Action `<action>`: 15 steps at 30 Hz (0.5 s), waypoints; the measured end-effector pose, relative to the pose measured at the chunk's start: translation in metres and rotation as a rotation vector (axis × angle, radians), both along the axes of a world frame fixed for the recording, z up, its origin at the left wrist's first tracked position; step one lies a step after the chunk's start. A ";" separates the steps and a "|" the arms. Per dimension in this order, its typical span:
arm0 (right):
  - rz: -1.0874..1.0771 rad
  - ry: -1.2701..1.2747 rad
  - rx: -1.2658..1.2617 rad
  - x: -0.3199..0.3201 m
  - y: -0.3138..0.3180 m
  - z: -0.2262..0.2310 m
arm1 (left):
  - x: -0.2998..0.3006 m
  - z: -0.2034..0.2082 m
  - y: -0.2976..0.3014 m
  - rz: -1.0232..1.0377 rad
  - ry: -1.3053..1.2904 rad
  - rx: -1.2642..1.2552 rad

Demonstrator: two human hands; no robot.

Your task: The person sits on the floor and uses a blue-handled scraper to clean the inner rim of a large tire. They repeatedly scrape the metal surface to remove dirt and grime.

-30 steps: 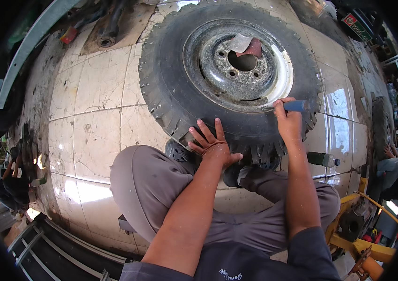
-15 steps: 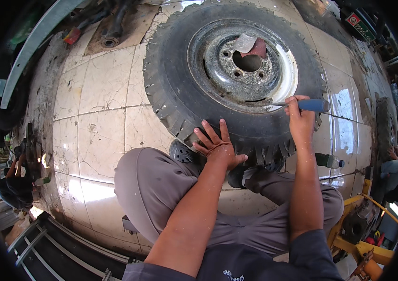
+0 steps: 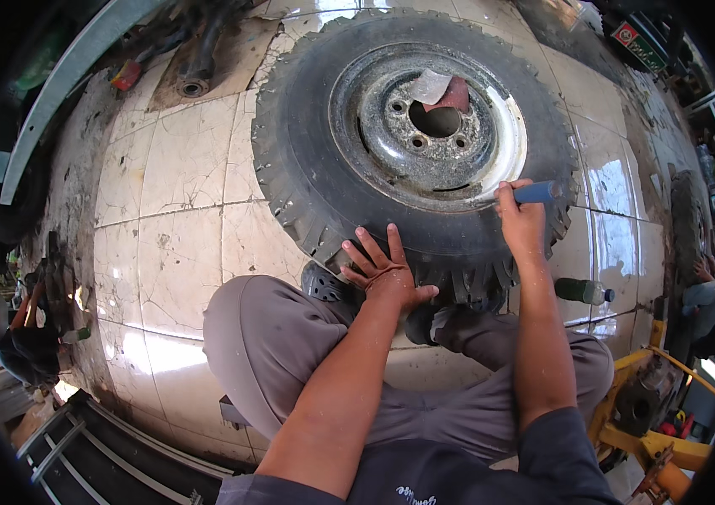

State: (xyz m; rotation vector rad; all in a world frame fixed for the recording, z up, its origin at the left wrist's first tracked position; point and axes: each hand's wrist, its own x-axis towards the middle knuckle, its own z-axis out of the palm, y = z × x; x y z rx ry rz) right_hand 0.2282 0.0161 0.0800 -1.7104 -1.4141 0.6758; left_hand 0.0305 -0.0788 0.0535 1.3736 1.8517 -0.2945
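Note:
A black off-road tyre (image 3: 303,151) lies flat before me, mounted on a steel wheel rim (image 3: 391,147). Much of the rim is dull and speckled with grime; its right side is bright white. My right hand (image 3: 521,220) is closed around a blue-handled screwdriver (image 3: 540,192), its metal end at the rim's lower right edge, partly hidden by my fingers. With fingers spread, my left hand (image 3: 385,278) rests on the tyre's near edge. Two bits of sandpaper, a grey piece (image 3: 430,86) and a reddish piece (image 3: 453,94), lie beside the rim's centre hole.
A green bottle (image 3: 579,291) lies on the tiles right of my leg. At the far left are a metal shaft part (image 3: 195,84) on cardboard and a red container (image 3: 126,76). A yellow frame (image 3: 669,446) stands at lower right. Other people are at both sides.
My right hand and the screwdriver have shifted slightly left and down along the rim's edge. The left hand stays spread on the tyre. The whole view has shifted a little.

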 end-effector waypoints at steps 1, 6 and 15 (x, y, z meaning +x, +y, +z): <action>-0.015 0.016 -0.027 -0.002 -0.001 -0.001 | 0.000 -0.001 -0.001 -0.003 -0.007 0.014; 0.006 0.077 0.057 -0.016 -0.001 0.028 | -0.003 -0.014 -0.008 0.015 0.008 0.067; -0.096 0.152 -0.006 -0.010 -0.002 0.034 | -0.002 -0.012 -0.004 0.012 -0.006 0.051</action>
